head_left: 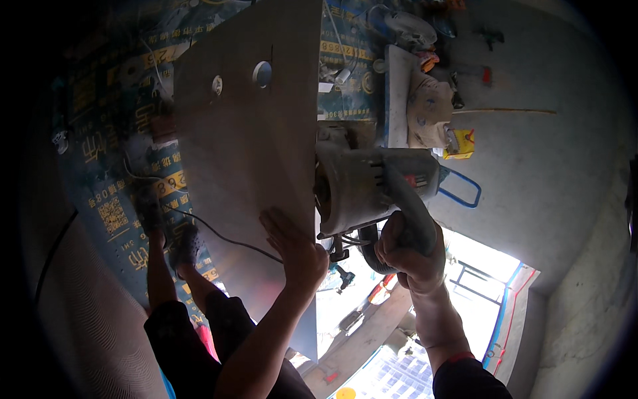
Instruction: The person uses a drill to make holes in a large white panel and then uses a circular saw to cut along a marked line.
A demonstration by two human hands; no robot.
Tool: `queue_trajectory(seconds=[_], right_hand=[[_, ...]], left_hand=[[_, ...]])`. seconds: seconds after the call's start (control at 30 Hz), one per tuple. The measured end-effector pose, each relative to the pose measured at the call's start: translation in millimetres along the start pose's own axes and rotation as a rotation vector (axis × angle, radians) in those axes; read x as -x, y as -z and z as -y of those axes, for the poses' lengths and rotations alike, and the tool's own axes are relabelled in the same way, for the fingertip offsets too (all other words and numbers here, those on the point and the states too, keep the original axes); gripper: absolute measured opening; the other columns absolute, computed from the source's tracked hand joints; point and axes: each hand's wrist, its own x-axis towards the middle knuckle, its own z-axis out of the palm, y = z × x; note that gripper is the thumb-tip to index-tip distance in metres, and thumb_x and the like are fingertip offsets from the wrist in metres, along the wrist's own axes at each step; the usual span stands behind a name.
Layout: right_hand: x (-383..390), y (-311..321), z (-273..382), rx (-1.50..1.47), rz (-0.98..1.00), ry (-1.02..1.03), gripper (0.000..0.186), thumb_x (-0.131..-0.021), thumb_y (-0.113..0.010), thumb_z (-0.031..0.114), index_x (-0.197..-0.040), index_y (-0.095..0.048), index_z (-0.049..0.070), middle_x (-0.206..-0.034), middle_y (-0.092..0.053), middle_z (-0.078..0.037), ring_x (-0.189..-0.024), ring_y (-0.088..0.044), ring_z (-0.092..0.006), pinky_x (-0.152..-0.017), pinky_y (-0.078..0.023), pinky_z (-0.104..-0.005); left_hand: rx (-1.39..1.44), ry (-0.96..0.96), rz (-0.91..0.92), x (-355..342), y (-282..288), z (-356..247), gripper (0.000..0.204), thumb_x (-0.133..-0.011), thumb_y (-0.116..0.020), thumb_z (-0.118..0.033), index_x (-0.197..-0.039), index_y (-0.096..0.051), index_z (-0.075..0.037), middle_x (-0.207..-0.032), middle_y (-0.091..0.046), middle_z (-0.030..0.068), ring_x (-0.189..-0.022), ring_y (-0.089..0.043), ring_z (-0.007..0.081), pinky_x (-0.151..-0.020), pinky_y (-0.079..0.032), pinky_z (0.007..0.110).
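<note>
Right hand (409,251) closed round curved handle of dusty grey cylindrical power tool (369,183) at right edge of large flat grey panel (246,159); left hand (296,249) open, laid on panel's face. Two round holes (262,74) already made, far end; edge work remaining, cannot tell.

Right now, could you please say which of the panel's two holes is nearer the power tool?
The right hole: it looks larger than the left hole and lies nearer the edge of the panel where the right hand holds the power tool.
</note>
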Motion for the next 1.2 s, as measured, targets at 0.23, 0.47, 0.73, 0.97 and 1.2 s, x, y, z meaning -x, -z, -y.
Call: queue_trajectory(seconds=[0.23,0.47,0.73,0.97,1.2], right_hand=[[3.0,-1.6,-0.2,-0.006,0.02,0.003,0.102,-0.05,-0.049,0.001,-0.149,-0.03,-0.009,-0.059,-0.05,-0.001,-0.048,-0.049,-0.0069,-0.05,-0.042,-0.0197],[3.9,-4.4,-2.3,-0.024,0.043,-0.01,0.101,-0.052,-0.051,0.001,-0.15,-0.029,-0.009,-0.06,-0.049,0.0,-0.049,-0.049,-0.0064,-0.049,-0.041,-0.0199],[8.5,11.9,-2.8,-0.244,-0.153,-0.039,0.078,-0.065,-0.053,0.001,-0.141,-0.04,-0.012,-0.064,-0.048,-0.006,-0.052,-0.047,-0.0129,-0.05,-0.043,-0.0251],[47.7,59.2,-33.9,-0.91,-0.291,-0.187,0.064,-0.076,-0.05,0.001,-0.138,-0.041,-0.011,-0.059,-0.032,0.003,-0.045,-0.031,-0.0067,-0.041,-0.029,-0.0228],[120.9,61.7,-111.4,-1.072,-0.437,-0.435,0.052,-0.086,-0.052,0.007,-0.134,-0.045,-0.011,-0.06,-0.039,0.003,-0.046,-0.038,-0.0071,-0.045,-0.037,-0.0224]], left_hand=[[-0.001,-0.012,0.0,0.0,0.3,-1.0,0.091,-0.075,-0.048,0.008,-0.147,0.007,0.015,-0.151,0.003,0.0418,-0.142,0.0,0.061,-0.111,-0.014,0.071],[-0.004,0.003,-0.005,0.8,3.5,1.3,0.09,-0.075,-0.048,0.007,-0.148,0.006,0.015,-0.151,0.003,0.0424,-0.142,0.0,0.0606,-0.111,-0.015,0.071],[-0.203,-0.185,0.015,-0.1,8.5,16.8,0.091,-0.073,-0.046,0.007,-0.147,0.005,0.016,-0.152,0.001,0.0421,-0.143,0.0,0.0582,-0.118,-0.008,0.06],[-0.01,-0.009,0.025,13.1,59.7,18.5,0.096,-0.068,-0.052,0.006,-0.151,-0.003,0.009,-0.154,-0.01,0.0344,-0.146,-0.012,0.0472,-0.122,-0.012,0.045],[-0.095,-0.013,0.058,19.4,110.1,36.7,0.084,-0.067,-0.055,0.007,-0.145,-0.024,0.004,-0.138,-0.036,0.0257,-0.132,-0.038,0.0368,-0.112,-0.031,0.041]])
